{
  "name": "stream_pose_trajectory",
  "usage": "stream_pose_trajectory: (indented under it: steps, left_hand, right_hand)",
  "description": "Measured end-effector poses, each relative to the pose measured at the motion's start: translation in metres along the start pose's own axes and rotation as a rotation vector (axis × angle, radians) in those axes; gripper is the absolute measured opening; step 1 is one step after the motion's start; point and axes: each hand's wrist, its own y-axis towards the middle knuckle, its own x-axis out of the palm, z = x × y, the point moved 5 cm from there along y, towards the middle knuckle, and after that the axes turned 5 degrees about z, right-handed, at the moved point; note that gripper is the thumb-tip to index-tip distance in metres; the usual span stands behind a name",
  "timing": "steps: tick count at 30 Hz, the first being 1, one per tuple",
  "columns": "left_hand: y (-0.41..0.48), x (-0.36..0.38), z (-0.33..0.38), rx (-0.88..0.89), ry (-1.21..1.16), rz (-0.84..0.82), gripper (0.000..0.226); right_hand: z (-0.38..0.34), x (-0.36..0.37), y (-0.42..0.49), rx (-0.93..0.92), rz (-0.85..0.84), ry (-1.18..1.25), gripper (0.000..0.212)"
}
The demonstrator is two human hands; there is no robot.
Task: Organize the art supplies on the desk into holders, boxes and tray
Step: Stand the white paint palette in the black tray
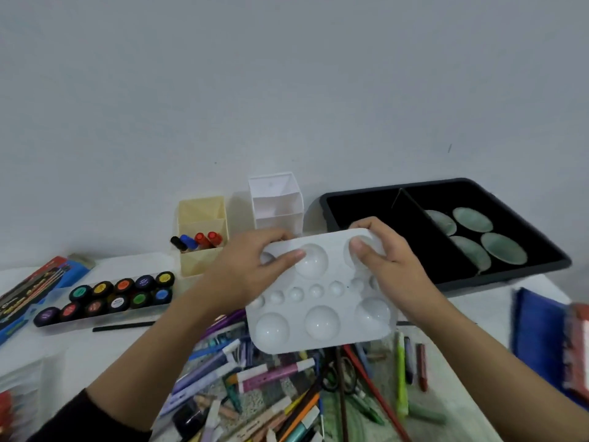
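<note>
Both hands are on the white paint palette (pixel 322 303). The left hand (pixel 251 269) grips its far-left corner, with the thumb lying across the top by the wells and the fingers curled over the far edge. The right hand (pixel 387 260) does the same on the far-right corner, its thumb pressed into a big well. The palette is held up off the worktop (pixel 105 349), tilted so its face is toward the camera, and it hangs over the messy pile of pens and markers (pixel 271 378).

In this view the palette's far edge overlaps the base of the white holder (pixel 277 202) and the front-left corner of the black tray (pixel 497 279). I can't tell if it actually touches either one.

The tray sits at the back right against the wall and has a divider. Four pale green oval dishes (pixel 475 240) lie in its right compartment, and the left one shows only its black floor.

The yellow holder (pixel 204 218), just left of the white one, has black, blue and red markers (pixel 196 241) in it. The strip of paint pots (pixel 105 298) runs along the left, with a black pencil (pixel 124 327) just in front of it.

Bare worktop shows between that pencil and the pile, and also in front of the tray's near rim. A blue thing (pixel 538 336) crowds the right edge.
</note>
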Motion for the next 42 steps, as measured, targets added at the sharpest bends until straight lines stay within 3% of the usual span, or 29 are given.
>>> stream_pose_trajectory:
  steps: [1, 3, 8, 13, 16, 19, 25, 32, 37, 42]
  left_hand:
    - [0.002, 0.001, 0.003, 0.010, 0.019, 0.014, 0.011]
    - [0.044, 0.057, 0.039, 0.056, 0.005, 0.034, 0.013]
    - [0.074, 0.082, 0.060, 0.062, 0.020, 0.164, 0.020]
    - [0.112, 0.142, 0.083, -0.046, 0.055, 0.115, 0.023]
    - [0.118, 0.166, 0.080, -0.133, 0.005, 0.159, 0.015]
    - [0.111, 0.179, 0.074, -0.250, -0.060, 0.187, 0.004]
    - [0.090, 0.172, 0.056, -0.349, -0.113, 0.350, 0.013]
    - [0.127, 0.136, 0.053, -0.303, -0.125, 0.527, 0.011]
    - [0.177, 0.136, 0.031, -0.264, 0.087, 0.521, 0.018]
    - [0.198, 0.143, 0.002, -0.284, 0.132, 0.486, 0.023]
  right_hand:
    - [0.000, -0.004, 0.002, -0.009, 0.022, -0.008, 0.006]
    - [0.009, -0.077, 0.008, -0.056, 0.111, -0.037, 0.005]
    - [0.023, -0.127, 0.023, -0.049, 0.196, 0.028, 0.006]
    - [0.057, -0.206, 0.034, 0.045, 0.234, 0.113, 0.006]
    - [0.081, -0.229, 0.038, 0.121, 0.206, 0.119, 0.017]
    - [0.098, -0.226, 0.038, 0.167, 0.127, 0.129, 0.029]
    - [0.112, -0.209, 0.051, 0.146, -0.059, -0.036, 0.018]
    - [0.084, -0.198, 0.118, -0.045, 0.059, -0.108, 0.015]
    - [0.091, -0.181, 0.177, -0.097, 0.124, -0.105, 0.014]
    - [0.116, -0.170, 0.207, -0.052, 0.107, -0.120, 0.013]
